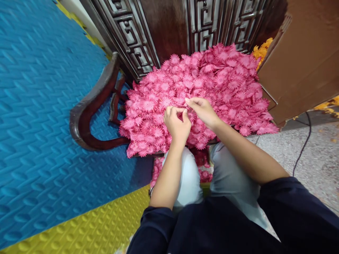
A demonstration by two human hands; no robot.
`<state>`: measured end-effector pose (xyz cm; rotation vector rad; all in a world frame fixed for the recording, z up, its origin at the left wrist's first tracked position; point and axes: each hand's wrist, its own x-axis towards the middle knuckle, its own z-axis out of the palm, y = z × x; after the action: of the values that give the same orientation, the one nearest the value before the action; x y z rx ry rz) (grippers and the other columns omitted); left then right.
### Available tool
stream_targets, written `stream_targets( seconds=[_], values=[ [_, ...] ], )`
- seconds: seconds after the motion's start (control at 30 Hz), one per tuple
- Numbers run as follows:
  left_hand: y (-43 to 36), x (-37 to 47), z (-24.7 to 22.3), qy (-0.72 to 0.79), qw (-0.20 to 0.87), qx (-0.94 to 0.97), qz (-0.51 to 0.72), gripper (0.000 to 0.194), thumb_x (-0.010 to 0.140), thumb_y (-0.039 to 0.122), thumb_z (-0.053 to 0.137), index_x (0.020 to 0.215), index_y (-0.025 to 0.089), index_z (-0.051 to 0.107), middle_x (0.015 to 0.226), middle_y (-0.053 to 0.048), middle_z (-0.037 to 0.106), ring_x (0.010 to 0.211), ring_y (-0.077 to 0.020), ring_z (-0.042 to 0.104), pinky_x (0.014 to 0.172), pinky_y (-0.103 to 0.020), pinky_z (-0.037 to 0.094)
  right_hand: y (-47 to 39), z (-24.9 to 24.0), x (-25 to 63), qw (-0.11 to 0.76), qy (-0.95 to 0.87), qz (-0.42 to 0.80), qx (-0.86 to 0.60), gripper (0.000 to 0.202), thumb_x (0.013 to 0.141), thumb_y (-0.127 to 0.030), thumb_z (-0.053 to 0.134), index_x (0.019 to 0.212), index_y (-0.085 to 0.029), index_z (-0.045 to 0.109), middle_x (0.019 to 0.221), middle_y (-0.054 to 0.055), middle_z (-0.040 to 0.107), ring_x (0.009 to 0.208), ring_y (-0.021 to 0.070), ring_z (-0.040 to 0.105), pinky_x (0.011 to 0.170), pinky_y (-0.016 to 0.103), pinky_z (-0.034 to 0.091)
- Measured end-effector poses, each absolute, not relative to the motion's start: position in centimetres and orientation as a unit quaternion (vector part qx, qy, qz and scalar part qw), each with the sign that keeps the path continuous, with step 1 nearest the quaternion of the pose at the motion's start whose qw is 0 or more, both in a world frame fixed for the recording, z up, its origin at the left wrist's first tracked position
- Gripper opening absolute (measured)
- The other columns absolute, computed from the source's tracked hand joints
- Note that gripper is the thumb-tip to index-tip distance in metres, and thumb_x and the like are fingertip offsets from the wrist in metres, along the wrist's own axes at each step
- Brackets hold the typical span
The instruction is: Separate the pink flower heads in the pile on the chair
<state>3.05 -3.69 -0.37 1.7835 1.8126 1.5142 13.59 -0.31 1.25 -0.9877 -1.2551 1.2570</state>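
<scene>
A broad heap of pink artificial flowers (pixel 219 81) covers the seat in front of me. Both hands are over its near middle part, close together. My left hand (pixel 178 123) has its thumb and fingers closed in a pinch near the thumb tip; what it holds is too small to tell. Just to the right and slightly higher, my right hand (pixel 202 111) also pinches with thumb and forefinger, and anything between those fingertips blends into the pink behind.
A dark wooden armrest (pixel 87 116) curves out on the left above blue floor mats (pixel 39 106). Behind the heap stands a carved wooden back (pixel 166 28). At right are a cardboard box (pixel 302 67), orange flowers (pixel 262 49) and a black cable (pixel 304 144).
</scene>
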Motion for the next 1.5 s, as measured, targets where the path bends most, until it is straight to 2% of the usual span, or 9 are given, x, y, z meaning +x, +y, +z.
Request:
stream_targets(
  seconds=[0.2,0.5,0.77,1.0,1.1,1.23,1.27,1.37,1.5],
  values=[
    [-3.4,2.9,-0.7,0.614,0.135,0.551,0.549,0.017,0.079,0.015,0.059,0.067,0.020,0.049,0.076,-0.004,0.054,0.079,-0.0186,0.053,0.078,-0.032,0.041,-0.7,1.7,13.8,0.495,-0.533,0.588,-0.354,0.026,0.065,-0.041,0.076,0.073,-0.018,0.068,0.079,0.000,0.066,0.080,0.0113,0.058,0.085,0.027,0.044],
    [-3.2,2.8,-1.1,0.617,0.168,0.505,0.580,0.016,0.081,0.018,0.058,0.067,0.019,0.050,0.073,-0.001,0.053,0.071,-0.0136,0.050,0.071,-0.028,0.040,-0.4,1.0,13.6,0.481,-0.531,0.591,-0.371,0.018,0.065,-0.033,0.076,0.079,-0.020,0.073,0.088,0.001,0.071,0.088,0.0138,0.062,0.092,0.031,0.046],
    [-3.0,2.7,-1.0,0.552,0.179,0.525,0.623,0.017,0.083,0.021,0.057,0.068,0.019,0.049,0.071,0.000,0.050,0.069,-0.0116,0.049,0.069,-0.025,0.041,-0.5,1.3,13.6,0.482,-0.569,0.569,-0.348,0.038,0.064,-0.055,0.074,0.068,-0.018,0.070,0.071,0.001,0.067,0.075,0.0132,0.058,0.080,0.029,0.047],
    [-3.0,2.8,-1.0,0.563,0.177,0.489,0.642,0.019,0.084,0.021,0.055,0.068,0.019,0.046,0.070,0.002,0.047,0.066,-0.0111,0.046,0.068,-0.025,0.040,-0.6,1.2,13.5,0.476,-0.560,0.579,-0.352,0.040,0.061,-0.056,0.075,0.078,-0.020,0.071,0.083,0.002,0.072,0.080,0.0138,0.061,0.084,0.030,0.048],
    [-2.4,1.8,-0.8,0.606,0.114,0.437,0.655,0.015,0.085,0.022,0.054,0.072,0.019,0.047,0.075,0.000,0.050,0.072,-0.0126,0.049,0.073,-0.026,0.041,0.1,0.9,14.1,0.495,-0.563,0.527,-0.399,0.030,0.071,-0.048,0.070,0.079,-0.019,0.071,0.084,0.003,0.072,0.079,0.0132,0.061,0.084,0.031,0.048],
    [-1.1,-1.2,-0.7,0.689,0.020,0.399,0.605,0.002,0.083,0.018,0.056,0.082,0.018,0.057,0.090,-0.005,0.056,0.088,-0.0178,0.055,0.088,-0.032,0.044,2.1,0.4,16.5,0.542,-0.542,0.361,-0.532,0.009,0.076,-0.024,0.065,0.073,-0.016,0.068,0.084,0.004,0.071,0.082,0.0144,0.063,0.088,0.032,0.047],
    [-0.8,-1.9,-0.9,0.714,0.019,0.397,0.577,0.009,0.080,0.016,0.057,0.088,0.019,0.061,0.095,-0.007,0.058,0.093,-0.0202,0.056,0.092,-0.035,0.043,2.7,0.2,17.3,0.535,-0.539,0.324,-0.564,0.006,0.075,-0.017,0.063,0.076,-0.015,0.069,0.086,0.005,0.071,0.083,0.0149,0.063,0.089,0.032,0.047],
    [-0.7,-2.8,-1.4,0.764,0.011,0.395,0.510,0.029,0.076,0.021,0.064,0.105,0.017,0.062,0.112,-0.013,0.057,0.114,-0.0297,0.052,0.107,-0.047,0.033,3.7,-0.4,19.3,0.458,-0.540,0.251,-0.660,0.020,0.073,-0.010,0.059,0.089,-0.011,0.071,0.096,0.010,0.072,0.088,0.0190,0.064,0.090,0.035,0.048],
    [-1.6,-1.6,-1.2,0.758,0.009,0.424,0.495,0.030,0.076,0.025,0.064,0.104,0.015,0.064,0.119,-0.017,0.054,0.122,-0.0325,0.046,0.111,-0.048,0.030,4.1,-1.5,20.7,0.302,-0.589,0.174,-0.729,0.035,0.072,-0.009,0.054,0.102,-0.014,0.071,0.112,0.013,0.068,0.104,0.0283,0.062,0.096,0.046,0.045]
  ],
)
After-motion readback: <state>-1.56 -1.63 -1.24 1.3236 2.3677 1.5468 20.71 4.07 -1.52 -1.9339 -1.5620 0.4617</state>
